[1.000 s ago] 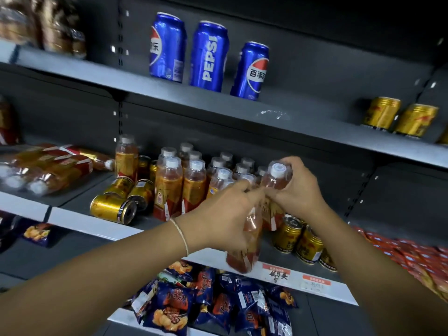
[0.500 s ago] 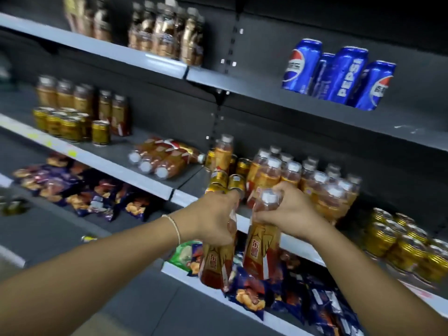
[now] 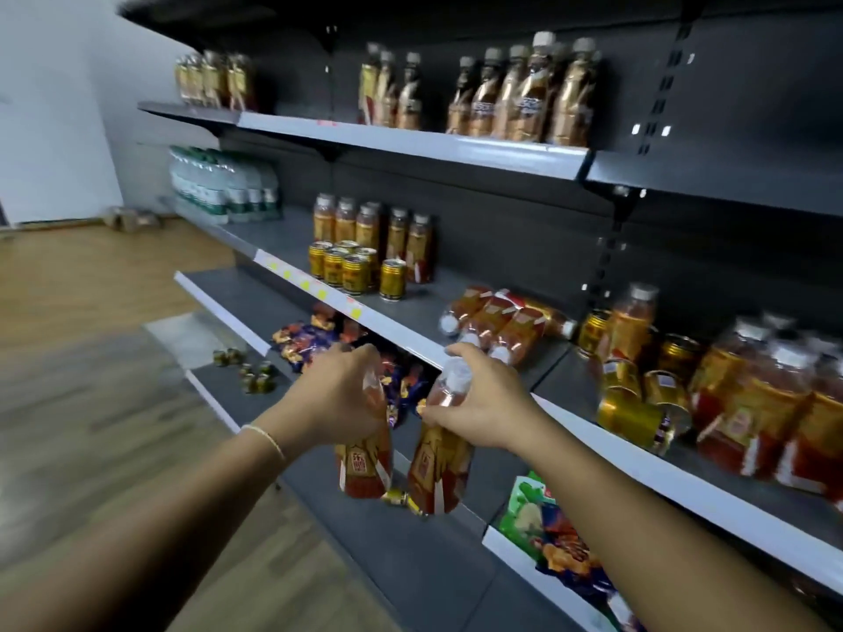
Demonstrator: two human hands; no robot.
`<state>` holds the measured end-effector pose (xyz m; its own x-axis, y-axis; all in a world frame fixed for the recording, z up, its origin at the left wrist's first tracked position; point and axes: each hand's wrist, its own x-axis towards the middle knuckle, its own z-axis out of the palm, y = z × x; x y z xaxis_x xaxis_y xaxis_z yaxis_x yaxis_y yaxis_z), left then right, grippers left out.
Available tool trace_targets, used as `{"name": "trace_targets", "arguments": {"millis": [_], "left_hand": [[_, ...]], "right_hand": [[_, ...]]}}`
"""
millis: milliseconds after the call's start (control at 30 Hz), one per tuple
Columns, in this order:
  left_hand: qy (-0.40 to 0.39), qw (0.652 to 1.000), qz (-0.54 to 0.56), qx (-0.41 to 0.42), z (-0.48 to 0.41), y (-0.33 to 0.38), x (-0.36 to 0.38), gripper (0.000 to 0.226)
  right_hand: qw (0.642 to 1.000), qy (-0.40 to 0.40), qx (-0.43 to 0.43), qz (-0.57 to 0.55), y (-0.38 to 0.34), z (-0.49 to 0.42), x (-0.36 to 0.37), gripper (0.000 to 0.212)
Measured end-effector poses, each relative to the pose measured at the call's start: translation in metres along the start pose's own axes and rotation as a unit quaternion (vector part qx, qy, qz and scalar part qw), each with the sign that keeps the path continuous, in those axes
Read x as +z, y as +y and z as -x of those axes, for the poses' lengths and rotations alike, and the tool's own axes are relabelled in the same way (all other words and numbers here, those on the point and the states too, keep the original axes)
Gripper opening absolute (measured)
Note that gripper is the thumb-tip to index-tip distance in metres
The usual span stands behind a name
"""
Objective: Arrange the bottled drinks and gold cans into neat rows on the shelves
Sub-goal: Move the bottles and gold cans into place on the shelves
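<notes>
My left hand grips the neck of one orange drink bottle, and my right hand grips a second bottle by its white cap end. Both bottles hang in front of the middle shelf. On that shelf stand a row of upright bottles with gold cans in front. Further right, several bottles lie on their sides. At the far right are tipped gold cans and more upright bottles.
The top shelf carries more bottles. Water bottles stand at the far left. Snack bags fill the lower shelf, with small cans on the lowest shelf. Wooden floor lies to the left.
The view has swung left along the shelves. Both hands, each holding a bottle, have come away from the bottle cluster on the right and moved left and lower.
</notes>
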<state>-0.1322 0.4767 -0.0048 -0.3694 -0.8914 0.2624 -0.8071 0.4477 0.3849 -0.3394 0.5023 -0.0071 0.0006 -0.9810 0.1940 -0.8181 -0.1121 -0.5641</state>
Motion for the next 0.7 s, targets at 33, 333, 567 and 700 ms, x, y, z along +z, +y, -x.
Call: {"name": "trace_targets", "arguments": {"millis": [33, 333, 567, 700], "left_hand": [[0.009, 1.0, 0.001, -0.017, -0.002, -0.012, -0.002, 0.045], [0.045, 0.995, -0.011, -0.086, -0.048, -0.111, -0.003, 0.049], [0.073, 0.99, -0.026, -0.119, -0.138, -0.156, -0.027, 0.048], [0.11, 0.985, -0.025, -0.132, -0.182, -0.181, -0.041, 0.053]], "right_hand": [[1.0, -0.015, -0.008, -0.009, -0.005, -0.008, 0.009, 0.085], [0.987, -0.062, -0.025, -0.145, -0.022, -0.114, 0.069, 0.065], [0.969, -0.019, -0.055, -0.241, -0.039, -0.232, 0.085, 0.059], [0.953, -0.002, -0.076, -0.293, -0.045, -0.286, 0.09, 0.058]]}}
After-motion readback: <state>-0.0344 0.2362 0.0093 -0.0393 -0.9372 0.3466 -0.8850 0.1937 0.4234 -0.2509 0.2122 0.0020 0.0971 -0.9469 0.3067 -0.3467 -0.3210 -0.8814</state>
